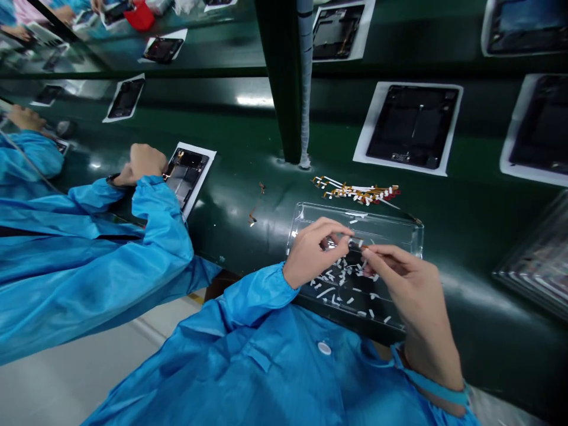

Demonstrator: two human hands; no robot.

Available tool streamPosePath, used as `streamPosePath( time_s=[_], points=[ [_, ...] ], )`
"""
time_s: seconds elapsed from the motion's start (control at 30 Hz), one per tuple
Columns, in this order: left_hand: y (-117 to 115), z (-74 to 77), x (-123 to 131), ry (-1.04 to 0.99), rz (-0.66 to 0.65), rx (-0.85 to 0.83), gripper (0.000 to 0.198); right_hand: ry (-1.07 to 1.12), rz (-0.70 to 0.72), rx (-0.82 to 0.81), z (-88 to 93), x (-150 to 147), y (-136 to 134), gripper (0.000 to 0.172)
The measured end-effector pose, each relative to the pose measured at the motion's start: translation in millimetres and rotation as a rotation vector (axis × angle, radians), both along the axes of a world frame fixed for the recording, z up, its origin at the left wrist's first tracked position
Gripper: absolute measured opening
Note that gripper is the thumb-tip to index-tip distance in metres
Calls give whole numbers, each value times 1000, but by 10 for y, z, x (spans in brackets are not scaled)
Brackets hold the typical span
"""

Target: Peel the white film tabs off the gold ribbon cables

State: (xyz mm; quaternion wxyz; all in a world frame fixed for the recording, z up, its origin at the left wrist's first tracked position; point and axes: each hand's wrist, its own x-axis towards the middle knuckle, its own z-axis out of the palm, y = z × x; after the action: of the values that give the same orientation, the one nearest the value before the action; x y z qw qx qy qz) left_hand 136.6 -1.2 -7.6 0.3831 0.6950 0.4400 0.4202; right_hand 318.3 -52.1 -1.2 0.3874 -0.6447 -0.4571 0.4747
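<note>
Above a clear plastic tray [415,239], my left hand [317,248] and my right hand [406,284] pinch a thin orange-brown flex cable [358,241] between them. A white piece shows on the cable between the fingertips; its ends are hidden by my fingers. Many small white strips [341,278] lie scattered in the tray under my hands. Just beyond the tray's far edge rests a pile of flex cables [361,192], orange with white pieces on them. Another small flex cable [252,216] lies to the left on the green table.
A dark post [284,89] with a wrapped cable rises from the table. Device housings on white sheets [410,127] stand along the green belt behind. Stacked clear trays [541,260] are at right. At left, a co-worker's hands [144,163] work over another housing [189,171].
</note>
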Motion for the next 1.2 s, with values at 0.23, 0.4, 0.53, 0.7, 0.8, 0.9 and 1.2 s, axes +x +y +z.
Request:
streamPosePath(
  time_s=[0.23,0.4,0.53,0.7,0.8,0.9,1.2],
  points=[
    [-84,-28,18,305,34,441,15,40,-7,14,-38,8,-5,28],
    [-80,-69,14,423,8,428,18,35,6,33,-15,-14,-12,25],
    [-49,-66,-1,421,2,433,17,3,15,43,17,-19,-8,25],
    [-25,-82,-65,428,34,432,17,-58,20,14,-39,70,-37,26],
    [-54,-93,-85,422,22,424,16,-82,9,-1,-68,104,-65,27],
    [-98,-101,-59,391,2,440,13,-83,39,-8,-75,83,-83,26],
    [-101,-120,-43,432,17,462,13,-126,109,33,-26,-8,-85,25]
  ],
)
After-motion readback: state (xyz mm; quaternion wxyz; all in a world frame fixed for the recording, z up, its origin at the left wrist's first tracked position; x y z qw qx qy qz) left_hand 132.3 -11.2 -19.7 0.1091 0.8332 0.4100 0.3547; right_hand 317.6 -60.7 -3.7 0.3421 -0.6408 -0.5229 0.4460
